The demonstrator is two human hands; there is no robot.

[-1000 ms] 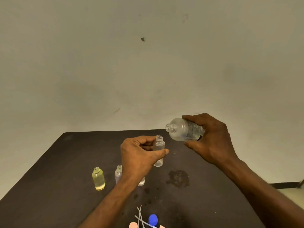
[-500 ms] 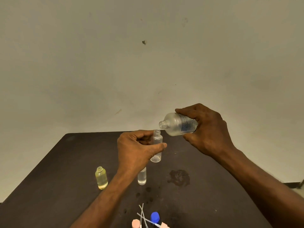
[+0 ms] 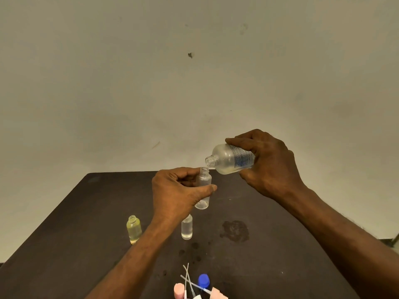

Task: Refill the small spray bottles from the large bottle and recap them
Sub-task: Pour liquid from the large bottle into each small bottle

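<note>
Clear small bottle (image 3: 203, 188) sits pinched in your left hand (image 3: 179, 195), lifted above the table (image 3: 86, 212); your right hand (image 3: 269, 162) wraps the big bottle (image 3: 230, 159), tipped, mouth just above the small neck. Narrow neck: tip too fast and you'll likely overshoot onto the wet patch (image 3: 235, 230). Label (image 3: 241, 158) has blue print, unreadable

Both forearms are bare to each hand, no sleeves or jewellery visible.
</note>
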